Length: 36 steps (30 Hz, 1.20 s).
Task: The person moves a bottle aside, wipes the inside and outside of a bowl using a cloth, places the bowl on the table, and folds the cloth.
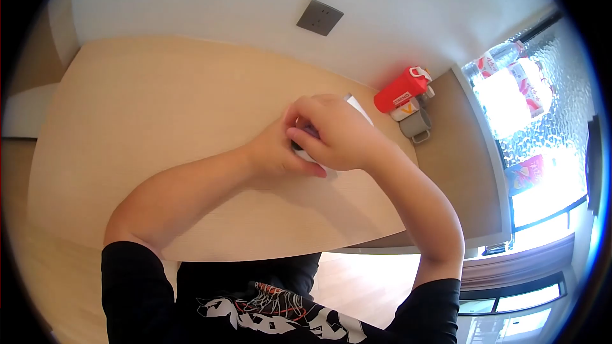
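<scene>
- Nearest the camera is a black short-sleeved cotton T-shirt (268, 315) with white and orange graphics; both bare forearms reach forward from it.
- The left hand (271, 150) and right hand (341, 130) meet and overlap above a pale wood-grain surface (159, 102), the right partly covering the left.
- Between them sits a small dark object (296, 145), mostly hidden. The fingers of both hands curl around it, but I cannot tell whether either hand truly grips it.
- A flat white item (358, 108) shows beyond the right hand; whether it is held or resting is unclear.
- Near the wall stand a red cylindrical bottle (401, 91) with a white loop, a white cup with an orange V mark (405, 110) and a grey handled mug (415, 126), apart from the hands.
- Likely risks: the dark object could slip if the crowded fingers loosen unevenly; the white item could crease under pressure; a wide rightward swing of the right forearm could knock the mug.
</scene>
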Motion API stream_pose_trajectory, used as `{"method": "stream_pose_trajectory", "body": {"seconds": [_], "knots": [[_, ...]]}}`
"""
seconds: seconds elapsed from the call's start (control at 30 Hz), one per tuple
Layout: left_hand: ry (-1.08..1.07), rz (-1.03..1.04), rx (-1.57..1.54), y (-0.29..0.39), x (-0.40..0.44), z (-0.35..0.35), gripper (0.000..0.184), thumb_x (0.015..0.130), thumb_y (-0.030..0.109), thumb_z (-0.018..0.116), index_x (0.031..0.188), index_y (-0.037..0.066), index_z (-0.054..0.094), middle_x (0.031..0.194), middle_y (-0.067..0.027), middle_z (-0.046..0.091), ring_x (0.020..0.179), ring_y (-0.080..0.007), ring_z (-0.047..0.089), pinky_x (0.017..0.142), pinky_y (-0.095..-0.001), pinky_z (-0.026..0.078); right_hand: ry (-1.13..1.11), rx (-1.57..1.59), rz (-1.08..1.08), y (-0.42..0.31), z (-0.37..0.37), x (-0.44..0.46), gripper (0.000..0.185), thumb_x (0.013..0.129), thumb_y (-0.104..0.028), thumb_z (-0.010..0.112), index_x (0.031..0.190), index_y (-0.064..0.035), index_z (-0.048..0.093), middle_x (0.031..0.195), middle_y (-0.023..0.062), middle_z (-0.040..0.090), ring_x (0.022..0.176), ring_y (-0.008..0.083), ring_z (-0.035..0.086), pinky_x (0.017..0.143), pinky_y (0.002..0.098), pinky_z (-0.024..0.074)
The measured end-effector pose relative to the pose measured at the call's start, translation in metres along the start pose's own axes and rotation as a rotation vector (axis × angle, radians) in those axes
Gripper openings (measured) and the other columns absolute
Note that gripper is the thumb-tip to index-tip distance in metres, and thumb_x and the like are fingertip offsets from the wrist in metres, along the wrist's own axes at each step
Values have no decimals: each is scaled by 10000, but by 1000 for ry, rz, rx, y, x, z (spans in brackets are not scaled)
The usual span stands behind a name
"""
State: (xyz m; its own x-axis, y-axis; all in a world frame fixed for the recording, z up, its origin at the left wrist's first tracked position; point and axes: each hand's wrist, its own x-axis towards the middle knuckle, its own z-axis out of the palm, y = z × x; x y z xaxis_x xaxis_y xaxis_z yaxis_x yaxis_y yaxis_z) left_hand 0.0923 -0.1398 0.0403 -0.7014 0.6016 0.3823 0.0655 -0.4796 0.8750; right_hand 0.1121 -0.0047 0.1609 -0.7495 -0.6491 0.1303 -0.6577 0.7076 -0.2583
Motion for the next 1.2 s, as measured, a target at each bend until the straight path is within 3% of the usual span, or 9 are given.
{"method": "stream_pose_trajectory", "body": {"seconds": [0.1, 0.33, 0.5, 0.6, 0.73, 0.77, 0.9, 1.03, 1.2], "knots": [[-115, 112, 120, -9, 9, -10, 781, 633, 112, 918, 1245, 105, 432, 1117, -43, 563, 1071, -177, 547, 936, -330, 470, 36, -88, -98, 7, 4, 2, 62, 805, -85, 682, 802, -63, 624, 751, 83, 645, 759, 298, 619, 625, 401, 460], [122, -192, -100, 7, -2, -10, 722, 662, 100, 911, 1209, 41, 444, 1092, -140, 645, 1026, -177, 614, 857, -318, 509, 615, -166, -243, 36, 17, -34, 126, 748, -84, 730, 831, -79, 636, 803, 61, 647, 850, 294, 607, 746, 434, 480], [113, -81, -128, -4, 6, -10, 657, 692, 123, 915, 1166, 25, 470, 1069, -131, 659, 999, -166, 628, 837, -316, 518, 640, -350, 2, 17, 46, -75, 288, 810, -68, 707, 1091, -27, 664, 1207, 145, 611, 1134, 383, 515, 963, 466, 435], [109, -113, -145, -5, 7, -11, 576, 716, 118, 902, 1120, 31, 502, 1074, -107, 652, 986, -153, 623, 839, -316, 519, 788, -147, 163, 15, 72, -90, 324, 835, -35, 680, 1154, -14, 630, 1201, 162, 610, 1138, 363, 511, 986, 459, 426], [153, -64, -142, -6, 7, -5, 525, 736, 111, 887, 1111, 35, 527, 1058, -78, 644, 982, -138, 616, 843, -307, 517, 959, 924, 404, -7, 105, -88, 198, 1017, -71, 499, 1204, -12, 528, 1001, 56, 547, 792, 140, 556, 645, 278, 475], [167, -62, -142, -6, 5, -2, 524, 740, 108, 884, 1115, 35, 526, 1058, -74, 643, 984, -136, 615, 843, -307, 518, 1012, 986, 425, -20, 107, -81, 199, 1073, -140, 430, 1156, -7, 552, 866, -11, 492, 596, 57, 441, 528, 235, 425], [206, -61, -192, -4, 2, 0, 526, 746, 85, 875, 1133, 34, 522, 1066, -65, 639, 1005, -136, 612, 856, -302, 518, 1065, 1186, 462, -34, 117, -75, 233, 1068, -192, 463, 1179, -15, 563, 913, 14, 610, 688, 97, 556, 606, 255, 477], [187, -103, -187, -8, 4, -5, 563, 742, 78, 876, 1160, 22, 504, 1098, -79, 636, 1032, -149, 612, 892, -320, 512, 784, 1631, 889, -53, 125, -87, 301, 1065, -306, 477, 1121, -36, 598, 929, 40, 638, 803, 135, 603, 728, 274, 498], [169, -52, -102, -10, -1, -5, 579, 746, 97, 879, 1166, 10, 489, 1115, -96, 637, 1051, -168, 614, 912, -340, 507, 1319, 1264, 614, -14, 108, -128, 283, 1063, -319, 464, 1118, -62, 571, 888, 52, 596, 742, 136, 568, 635, 279, 492]]}}
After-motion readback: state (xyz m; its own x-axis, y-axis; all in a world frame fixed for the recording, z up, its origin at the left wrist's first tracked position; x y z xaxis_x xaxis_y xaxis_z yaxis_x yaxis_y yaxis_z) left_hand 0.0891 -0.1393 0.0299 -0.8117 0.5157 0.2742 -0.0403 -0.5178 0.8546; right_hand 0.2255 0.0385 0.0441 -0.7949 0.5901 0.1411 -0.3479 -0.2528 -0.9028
